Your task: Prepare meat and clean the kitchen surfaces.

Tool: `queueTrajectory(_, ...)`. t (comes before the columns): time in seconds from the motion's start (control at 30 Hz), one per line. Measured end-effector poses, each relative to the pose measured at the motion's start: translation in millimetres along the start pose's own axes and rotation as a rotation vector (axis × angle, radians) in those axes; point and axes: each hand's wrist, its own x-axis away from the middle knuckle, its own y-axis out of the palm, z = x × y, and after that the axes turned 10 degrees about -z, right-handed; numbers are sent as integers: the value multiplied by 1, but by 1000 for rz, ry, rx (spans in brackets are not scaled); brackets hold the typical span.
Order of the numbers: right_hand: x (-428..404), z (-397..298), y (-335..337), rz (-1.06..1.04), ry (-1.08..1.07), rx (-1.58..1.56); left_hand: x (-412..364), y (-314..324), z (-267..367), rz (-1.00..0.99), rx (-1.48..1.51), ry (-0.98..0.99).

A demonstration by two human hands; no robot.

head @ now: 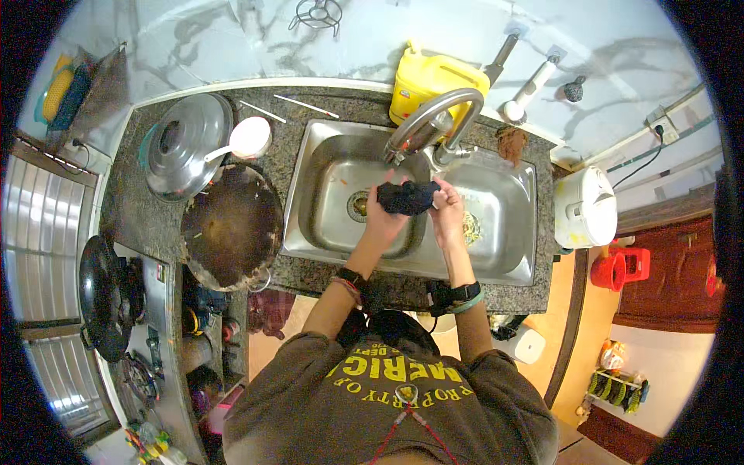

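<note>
Over the divider of a double stainless steel sink (343, 238), both my hands hold a black cloth-like bundle (408, 197). My left hand (386, 218) grips its left end, with some fingers hidden behind it. Its right end is held by the fingers of my right hand (447, 206). Just above the bundle hangs the spout of a curved metal faucet (433, 110); whether water runs cannot be told. Bits of food lie at the left basin's drain (359, 206) and at the right basin's drain (469, 228).
A yellow plastic jug (427, 81) stands behind the faucet. Left of the sink are a large dark pan (232, 226), a glass lid (186, 145) and a white dipper (253, 138). A white lidded bucket (586, 206) is at the right; brown scrubbing fibre (512, 145) lies behind the right basin.
</note>
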Motion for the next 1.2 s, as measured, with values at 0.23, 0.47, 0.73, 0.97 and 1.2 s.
queueTrajectory(0.23, 19, -14, 43, -116, -526, 1515, -8, 5, 15, 238, -49, -223)
queueTrajectory(0.47, 7, -1, 58, -240, -646, 1256, -2, -6, 2, 308, -464, -270)
queueTrajectory(0.73, -20, 48, 51, 229, -133, 706, -16, -42, -20, 357, -1203, -25)
queueTrajectory(0.97, -3, 15, 45, 43, 36, -71, -1, 7, 26, -34, -1568, 9)
queueTrajectory(1.2, 35, -89, 41, -342, -82, 232, 17, 160, 102, -56, -1029, -31)
